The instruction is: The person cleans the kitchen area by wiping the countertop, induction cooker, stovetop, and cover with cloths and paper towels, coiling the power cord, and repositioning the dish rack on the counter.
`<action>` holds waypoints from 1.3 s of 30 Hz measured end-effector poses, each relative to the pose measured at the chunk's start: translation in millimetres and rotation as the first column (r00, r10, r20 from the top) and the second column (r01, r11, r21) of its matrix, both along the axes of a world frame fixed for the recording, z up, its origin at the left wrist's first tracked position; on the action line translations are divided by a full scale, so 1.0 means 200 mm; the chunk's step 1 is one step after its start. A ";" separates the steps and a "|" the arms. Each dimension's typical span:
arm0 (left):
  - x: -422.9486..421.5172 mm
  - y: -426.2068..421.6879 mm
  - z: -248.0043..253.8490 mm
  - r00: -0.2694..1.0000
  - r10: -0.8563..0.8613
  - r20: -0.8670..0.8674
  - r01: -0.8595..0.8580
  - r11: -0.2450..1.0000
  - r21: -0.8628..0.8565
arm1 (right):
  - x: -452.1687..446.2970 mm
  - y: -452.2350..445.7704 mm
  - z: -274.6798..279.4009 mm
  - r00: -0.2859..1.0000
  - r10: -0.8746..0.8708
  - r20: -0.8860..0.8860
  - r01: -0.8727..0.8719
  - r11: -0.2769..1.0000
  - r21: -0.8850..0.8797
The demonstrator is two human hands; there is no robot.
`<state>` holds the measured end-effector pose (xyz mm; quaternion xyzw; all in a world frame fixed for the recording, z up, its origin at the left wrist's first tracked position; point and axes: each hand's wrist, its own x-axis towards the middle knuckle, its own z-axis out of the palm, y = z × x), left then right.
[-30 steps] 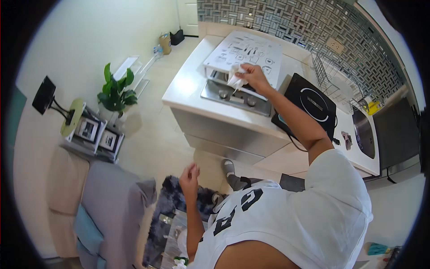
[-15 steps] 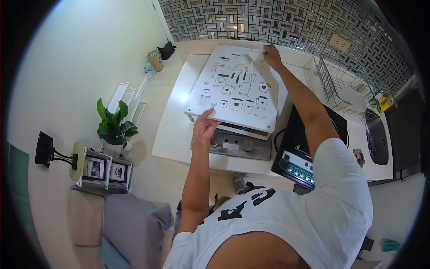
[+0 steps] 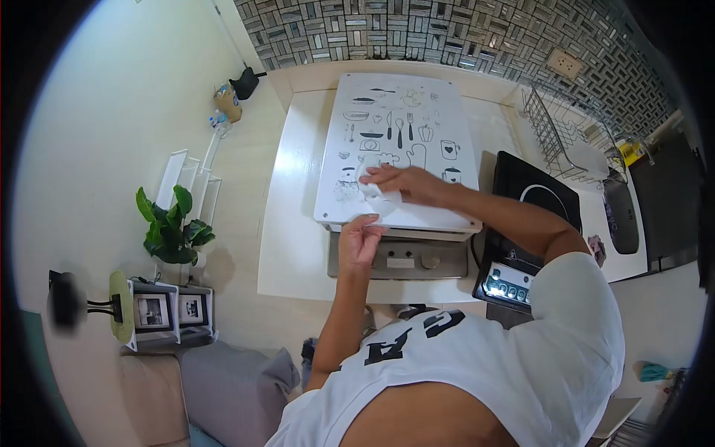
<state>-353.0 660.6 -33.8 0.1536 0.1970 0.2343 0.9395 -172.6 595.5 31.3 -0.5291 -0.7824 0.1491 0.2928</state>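
Note:
A white rack top (image 3: 439, 212) printed with black kitchen drawings stands over a grey metal appliance (image 3: 342, 261) on the counter. My right hand (image 3: 410, 184) lies over the front part of the printed surface, with fingers closed on a thin white wipe (image 3: 376, 200) that is crumpled and partly hidden beneath it. At the front edge, my left hand (image 3: 361, 240) grips the rack top, with its fingertips on the upper face. The wipe hangs close above the left fingertips.
A black induction cooker (image 3: 536, 179) is right of the rack. Farther right are a wire dish rack (image 3: 555, 141) and a sink (image 3: 620, 216). A tiled wall (image 3: 402, 30) runs behind. A potted plant (image 3: 175, 223) and framed photos (image 3: 153, 311) stand at left.
My right hand has come from the far right corner of the rack top to its front, bringing the wipe along. My left hand stays at the front edge. The view has shifted.

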 end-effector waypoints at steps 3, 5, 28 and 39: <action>-0.06 -0.03 -0.05 0.998 0.060 0.025 -0.065 0.905 0.421 | 0.17 0.32 0.04 0.966 -0.252 -0.065 0.252 0.968 -0.002; 0.00 0.02 0.06 0.997 -0.037 -0.073 0.039 0.999 0.027 | 0.48 0.67 -0.04 0.907 -0.387 0.167 0.355 0.915 0.192; -0.04 0.02 0.00 0.988 -0.057 0.147 0.056 0.998 0.014 | -0.26 -0.40 0.15 0.919 -0.393 0.034 0.395 0.916 -0.073; -0.06 0.02 0.00 0.990 -0.067 -0.122 0.089 0.978 0.187 | 0.88 0.36 -0.12 0.328 -0.838 0.437 0.742 0.514 0.429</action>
